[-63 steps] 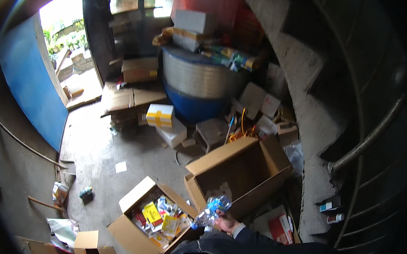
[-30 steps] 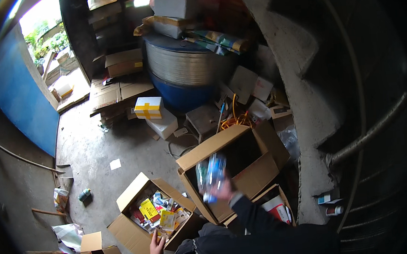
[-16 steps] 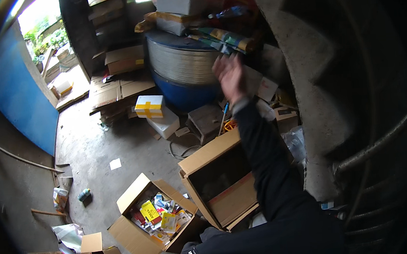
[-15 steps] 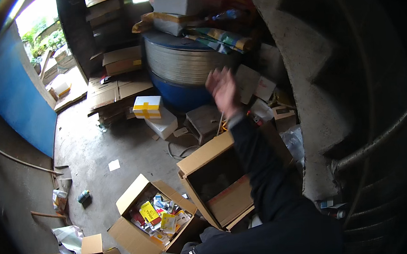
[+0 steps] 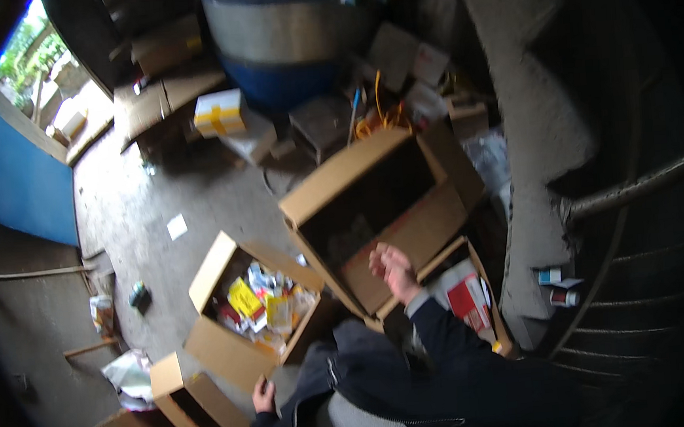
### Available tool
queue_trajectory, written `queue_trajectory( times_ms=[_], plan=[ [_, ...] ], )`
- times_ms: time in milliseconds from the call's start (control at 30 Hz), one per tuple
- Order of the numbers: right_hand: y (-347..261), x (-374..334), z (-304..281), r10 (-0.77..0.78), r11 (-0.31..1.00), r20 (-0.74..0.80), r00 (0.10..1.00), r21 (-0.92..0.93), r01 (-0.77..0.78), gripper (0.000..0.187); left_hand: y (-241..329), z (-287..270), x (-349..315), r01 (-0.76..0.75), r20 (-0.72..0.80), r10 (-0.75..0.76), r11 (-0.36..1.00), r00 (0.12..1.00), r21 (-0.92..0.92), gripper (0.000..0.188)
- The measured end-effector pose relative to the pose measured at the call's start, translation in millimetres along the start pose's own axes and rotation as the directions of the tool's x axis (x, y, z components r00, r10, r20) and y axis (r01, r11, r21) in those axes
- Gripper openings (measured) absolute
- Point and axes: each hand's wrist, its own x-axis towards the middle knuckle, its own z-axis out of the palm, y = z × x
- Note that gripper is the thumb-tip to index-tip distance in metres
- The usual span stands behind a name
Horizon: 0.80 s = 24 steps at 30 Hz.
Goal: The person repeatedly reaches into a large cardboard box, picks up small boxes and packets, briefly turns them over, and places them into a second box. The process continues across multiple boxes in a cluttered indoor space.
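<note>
Right hand point(image 5: 394, 268) loose and half-curled, holding nothing, hovering over the lower flap of the big empty brown cardboard box point(image 5: 373, 211) tipped on its side. Left hand point(image 5: 263, 396) gripping the near edge of the open cardboard box full of colourful packets point(image 5: 252, 309). Both boxes on the dusty concrete floor point(image 5: 167, 202).

Left of the big open carton point(image 5: 373, 211) is sitting a smaller packet-filled box point(image 5: 245, 307); a barrel point(image 5: 290, 42) is standing behind the carton.
</note>
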Motion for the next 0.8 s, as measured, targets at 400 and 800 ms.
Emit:
queue_trajectory(
  times_ms=[400, 800],
  plan=[
    [-32.6, -8.6, -23.8, -0.096, 0.995, -0.099, 0.99, -0.032, 0.094, 0.036, 121.4, 87.6, 56.6, -0.016, 0.053, 0.011, 0.994, 0.999, 0.104, 0.057],
    [-35.8, 5.5, -13.2, -0.039, 0.996, -0.163, 0.986, -0.091, 0.024, 0.036, 124.1, 87.7, 61.4, -0.065, 0.089, 0.058, 0.995, 0.994, 0.077, 0.053]
  ],
)
